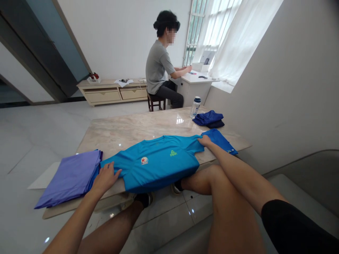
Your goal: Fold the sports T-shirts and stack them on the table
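A bright blue T-shirt [159, 162] lies spread front side up across the table, its lower part hanging over the near edge. It bears a round badge and a green logo on the chest. My left hand [107, 175] rests on the sleeve at the left, thumb and fingers apart. At the other end, my right hand [205, 140] pinches the tip of the opposite sleeve. Close to my left hand lies a stack of folded purple clothing [70, 174], with darker blue cloth beneath. A folded blue garment [219, 140] lies just beyond my right hand.
The marble-topped table [116, 128] also carries a water bottle [195, 107] and a bundle of dark blue clothing [209, 119] at the far right. A person [159, 67] sits at a white desk [197, 79] by the window. A low cabinet [106, 95] stands along the wall.
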{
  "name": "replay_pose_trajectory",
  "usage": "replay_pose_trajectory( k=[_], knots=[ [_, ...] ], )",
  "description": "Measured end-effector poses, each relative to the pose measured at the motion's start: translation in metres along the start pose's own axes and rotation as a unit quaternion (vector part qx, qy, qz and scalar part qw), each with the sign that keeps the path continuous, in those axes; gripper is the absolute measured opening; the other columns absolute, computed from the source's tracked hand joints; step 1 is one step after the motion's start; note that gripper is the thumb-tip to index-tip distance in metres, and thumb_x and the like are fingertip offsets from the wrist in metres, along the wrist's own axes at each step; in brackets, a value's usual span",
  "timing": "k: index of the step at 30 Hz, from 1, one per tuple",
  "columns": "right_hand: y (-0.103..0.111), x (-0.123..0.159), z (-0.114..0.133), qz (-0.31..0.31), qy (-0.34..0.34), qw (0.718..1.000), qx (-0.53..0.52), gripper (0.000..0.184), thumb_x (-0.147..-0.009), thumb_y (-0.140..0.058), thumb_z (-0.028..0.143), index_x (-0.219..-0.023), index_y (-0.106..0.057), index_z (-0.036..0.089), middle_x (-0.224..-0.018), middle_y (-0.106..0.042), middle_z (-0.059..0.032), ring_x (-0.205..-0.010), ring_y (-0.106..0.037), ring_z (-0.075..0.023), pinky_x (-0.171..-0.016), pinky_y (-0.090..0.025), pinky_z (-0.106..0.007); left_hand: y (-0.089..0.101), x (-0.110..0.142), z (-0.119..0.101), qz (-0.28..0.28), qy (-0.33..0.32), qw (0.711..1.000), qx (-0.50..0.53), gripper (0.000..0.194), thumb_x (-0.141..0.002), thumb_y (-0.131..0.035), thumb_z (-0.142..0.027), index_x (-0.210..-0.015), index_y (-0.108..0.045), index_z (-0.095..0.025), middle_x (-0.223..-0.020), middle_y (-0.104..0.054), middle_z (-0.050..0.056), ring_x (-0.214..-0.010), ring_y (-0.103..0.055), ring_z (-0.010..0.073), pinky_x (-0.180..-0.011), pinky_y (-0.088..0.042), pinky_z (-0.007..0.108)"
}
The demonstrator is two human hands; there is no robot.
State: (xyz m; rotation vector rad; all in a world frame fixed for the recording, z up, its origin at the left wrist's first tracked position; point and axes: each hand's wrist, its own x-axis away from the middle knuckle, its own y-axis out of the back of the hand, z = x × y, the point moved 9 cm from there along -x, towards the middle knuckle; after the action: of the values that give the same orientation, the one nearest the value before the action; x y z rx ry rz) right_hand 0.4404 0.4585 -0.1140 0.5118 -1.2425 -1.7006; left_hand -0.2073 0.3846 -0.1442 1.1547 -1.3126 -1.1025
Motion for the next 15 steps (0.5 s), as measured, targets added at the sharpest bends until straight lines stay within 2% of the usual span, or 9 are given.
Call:
replay_pose_trajectory(
  k=[4,9,11,13,15],
  knots=[
    [0.009,0.012,0.031,-0.013,0.034,0.999,0.015,0.034,-0.100,-0.067,0.023,-0.129,-0.075,0.008,-0.135,-0.074,-0.0241,-0.132,-0.068,-0.0391,-0.102,-0.057,-0.038,0.021,0.007,0.011,-0.015,0.048,0.999,-0.008,0.073,-0.100,-0.039,-0.055,-0.147,-0.058,-0.002,-0.138,-0.068,0.031,-0.123,-0.070,0.0455,-0.102,-0.055,0.052],
    [0.002,0.030,0.082,0.000,0.096,0.995,-0.005,0.021,-0.098,-0.074,0.024,-0.111,-0.079,0.008,-0.128,-0.078,-0.0250,-0.131,-0.070,-0.0421,-0.100,-0.059,-0.036,0.032,0.010,0.023,0.025,0.099,0.994,-0.033,0.061,-0.101,-0.041,-0.050,-0.130,-0.066,-0.002,-0.126,-0.073,0.031,-0.116,-0.073,0.0418,-0.095,-0.057,0.045],
    [-0.009,0.040,0.102,0.026,0.121,0.992,-0.023,0.018,-0.099,-0.076,0.028,-0.101,-0.079,0.010,-0.115,-0.082,-0.0209,-0.117,-0.077,-0.0369,-0.090,-0.062,-0.031,0.030,0.010,0.028,0.037,0.108,0.993,-0.033,0.059,-0.101,-0.042,-0.049,-0.129,-0.066,-0.002,-0.125,-0.074,0.031,-0.115,-0.074,0.0416,-0.094,-0.057,0.044],
    [-0.025,0.051,0.119,0.085,0.140,0.984,-0.068,0.025,-0.103,-0.074,0.035,-0.094,-0.077,0.012,-0.099,-0.083,-0.0164,-0.094,-0.083,-0.0280,-0.075,-0.064,-0.026,0.025,0.010,0.033,0.041,0.119,0.992,-0.024,0.059,-0.101,-0.044,-0.048,-0.130,-0.066,-0.002,-0.126,-0.074,0.031,-0.114,-0.075,0.0418,-0.092,-0.058,0.044],
    [-0.038,0.062,0.131,0.147,0.148,0.970,-0.127,0.033,-0.107,-0.068,0.040,-0.091,-0.074,0.012,-0.090,-0.083,-0.0144,-0.074,-0.081,-0.0208,-0.063,-0.064,-0.024,0.021,0.009,0.039,0.035,0.140,0.989,-0.016,0.059,-0.099,-0.049,-0.048,-0.131,-0.067,-0.001,-0.126,-0.075,0.031,-0.113,-0.075,0.0421,-0.091,-0.059,0.044]
  ],
)
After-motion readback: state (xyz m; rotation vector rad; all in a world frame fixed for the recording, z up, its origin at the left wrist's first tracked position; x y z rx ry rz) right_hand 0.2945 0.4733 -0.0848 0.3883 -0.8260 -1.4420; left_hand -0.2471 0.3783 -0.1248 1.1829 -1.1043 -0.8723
